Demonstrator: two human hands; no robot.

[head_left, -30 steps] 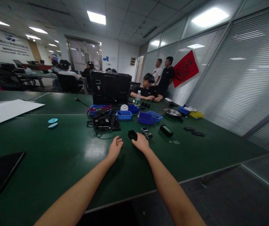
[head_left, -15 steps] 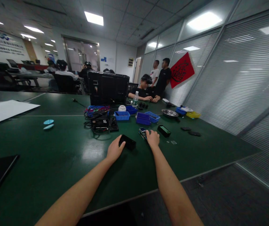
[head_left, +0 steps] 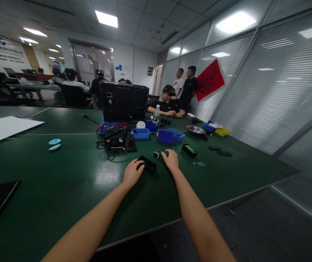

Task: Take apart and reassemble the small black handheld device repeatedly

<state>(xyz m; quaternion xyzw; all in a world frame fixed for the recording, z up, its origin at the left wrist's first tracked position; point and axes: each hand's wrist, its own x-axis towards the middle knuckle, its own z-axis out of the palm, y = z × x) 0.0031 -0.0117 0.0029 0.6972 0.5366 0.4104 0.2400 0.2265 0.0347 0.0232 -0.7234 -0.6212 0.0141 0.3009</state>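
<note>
My left hand (head_left: 132,174) is closed on the left end of an open black box (head_left: 148,165) that rests on the green table. To its right, my right hand (head_left: 171,160) pinches a circuit board with a small screen (head_left: 156,155), which is tilted and partly hidden by the fingers. The board is just above and beside the box's right end, apart from it. A second black box with a green inside (head_left: 190,150) lies right of my right hand. Near it are a small clear plate (head_left: 200,163) and a little white ring (head_left: 194,163).
Blue bins (head_left: 140,134), a white ball (head_left: 140,124) and a bottle (head_left: 156,113) stand beyond my hands. A cable-wrapped black device (head_left: 115,142) lies left of them, a metal pan (head_left: 196,130) to the right. A large black monitor (head_left: 124,102) stands behind; a co-worker (head_left: 168,103) sits across.
My right hand has moved slightly left with the circuit board, turning it towards the black box. My left hand stays on the box, with its fingers curled a little more over it.
</note>
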